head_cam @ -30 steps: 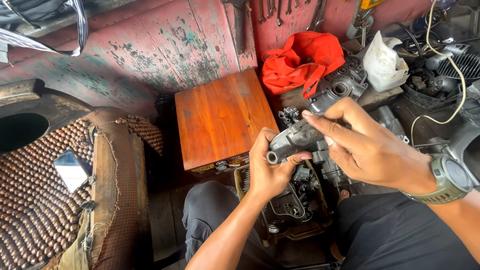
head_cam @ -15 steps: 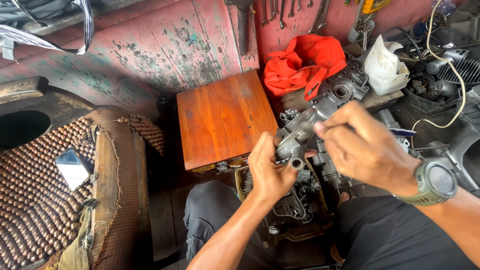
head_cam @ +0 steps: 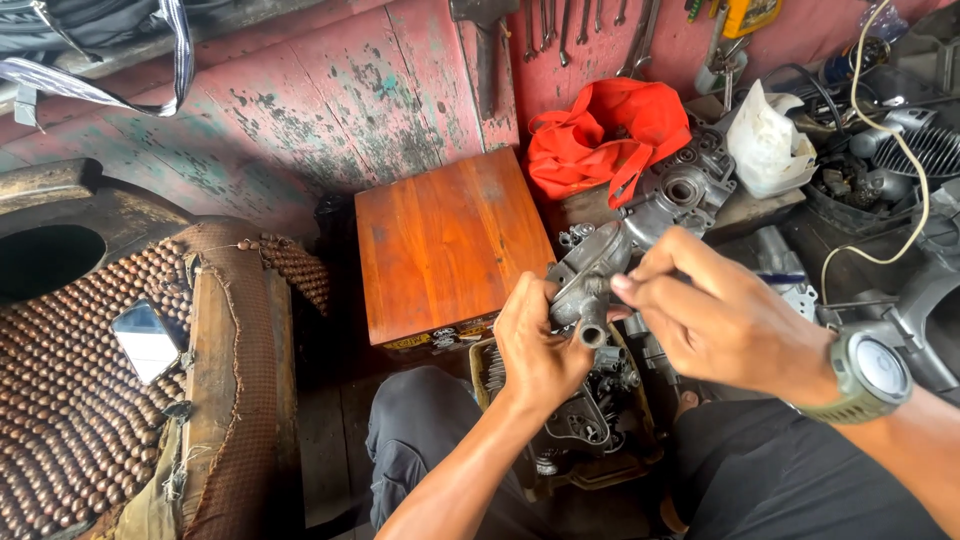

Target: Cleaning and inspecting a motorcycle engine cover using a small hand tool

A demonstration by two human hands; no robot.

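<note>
At frame centre, left hand (head_cam: 535,345) grips the grey metal casting (head_cam: 590,280) underneath for support; right hand (head_cam: 725,320) pinches its side, fingers closed.

We see red wooden wall (head_cam: 300,110), paint worn, green patches showing through. Wrenches (head_cam: 560,25) hang along wall top, hammer (head_cam: 487,50) beside them. Below wall we see orange-brown wooden box (head_cam: 440,245) on dark plank floor (head_cam: 325,450). At left we note seat covered in brown beaded mat (head_cam: 60,420), phone (head_cam: 145,340) lying on it. Right of box: red cloth bag (head_cam: 600,135), white plastic bag (head_cam: 765,140), grey engine casings (head_cam: 685,185), pale cable (head_cam: 900,150) looping over dark parts. Light even, daylight-like, shadows soft.
</note>
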